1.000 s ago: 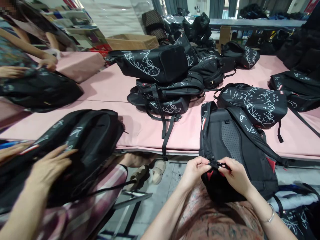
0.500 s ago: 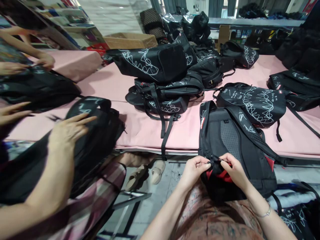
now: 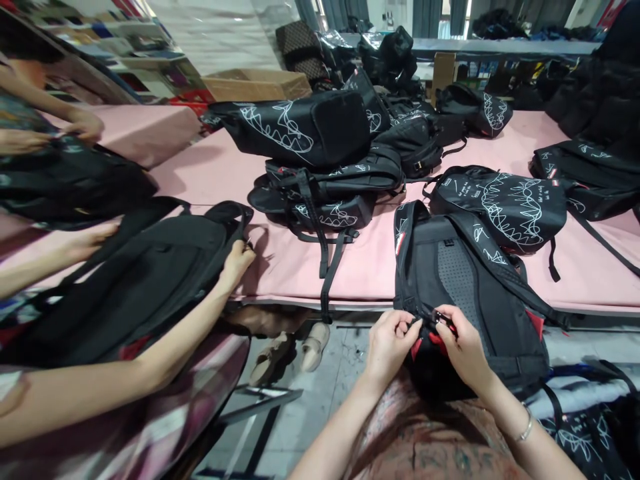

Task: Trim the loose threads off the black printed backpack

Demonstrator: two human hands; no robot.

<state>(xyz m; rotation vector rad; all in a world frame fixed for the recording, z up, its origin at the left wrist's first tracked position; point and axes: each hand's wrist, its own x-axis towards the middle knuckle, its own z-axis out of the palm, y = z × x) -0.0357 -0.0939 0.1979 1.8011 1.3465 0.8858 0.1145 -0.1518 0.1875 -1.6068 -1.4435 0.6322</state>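
Observation:
A black backpack (image 3: 465,280) with a mesh back panel and red lining hangs off the near edge of the pink table (image 3: 210,173) onto my lap. My left hand (image 3: 387,343) pinches the fabric at its lower zipper opening. My right hand (image 3: 463,347) is closed on the zipper pull (image 3: 436,320) just beside it. Both hands almost touch over the red lining.
A co-worker's hand (image 3: 237,257) at the left grips another black backpack (image 3: 135,280). A pile of black backpacks (image 3: 320,160) with white scribble print lies mid-table, more (image 3: 500,203) to the right. Another person's hands (image 3: 83,127) work far left. Sandalled feet (image 3: 295,347) show under the table.
My hands have shifted slightly up along the zipper. The co-worker at the left has turned the backpack over and laid it flat, one hand now at its top edge.

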